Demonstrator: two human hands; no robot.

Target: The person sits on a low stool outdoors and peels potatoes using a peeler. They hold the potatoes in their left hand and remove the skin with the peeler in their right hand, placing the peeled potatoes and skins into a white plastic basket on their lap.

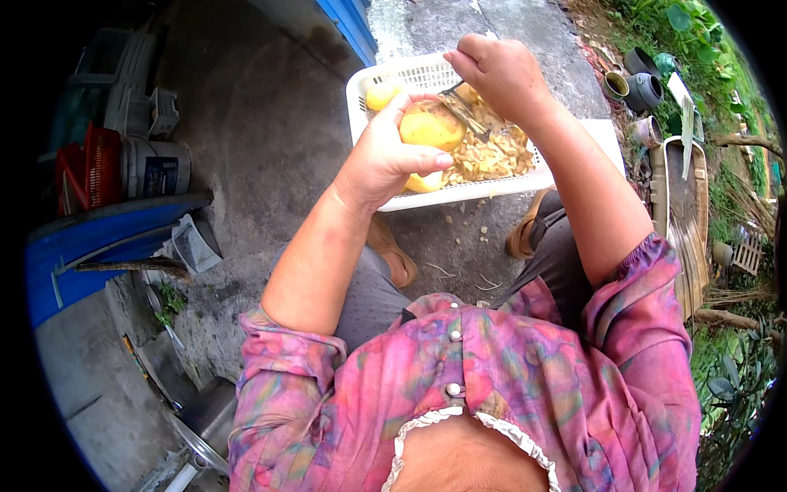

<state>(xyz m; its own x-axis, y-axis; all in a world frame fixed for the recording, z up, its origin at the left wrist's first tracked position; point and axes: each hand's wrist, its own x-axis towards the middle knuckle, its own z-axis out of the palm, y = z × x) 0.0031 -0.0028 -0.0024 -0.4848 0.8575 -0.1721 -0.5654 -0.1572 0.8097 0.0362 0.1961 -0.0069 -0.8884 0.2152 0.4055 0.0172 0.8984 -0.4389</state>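
Pink, multicoloured cloth blouse with round pale buttons (508,361) fills the near view. Beyond it, the left hand (369,164) pinches a smooth, yellow, rounded tuber (428,129) between thumb and fingers, over a white perforated plastic basket (356,107) holding pale peelings (492,160). The tuber's longer axis runs roughly sideways — the right hand (502,78), fingers curled around a narrow dark tool (477,129), sits beyond its right end.

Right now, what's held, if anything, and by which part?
Left hand: a yellow potato, by opposite edges. Right hand: a dark peeler, exact grip hidden.
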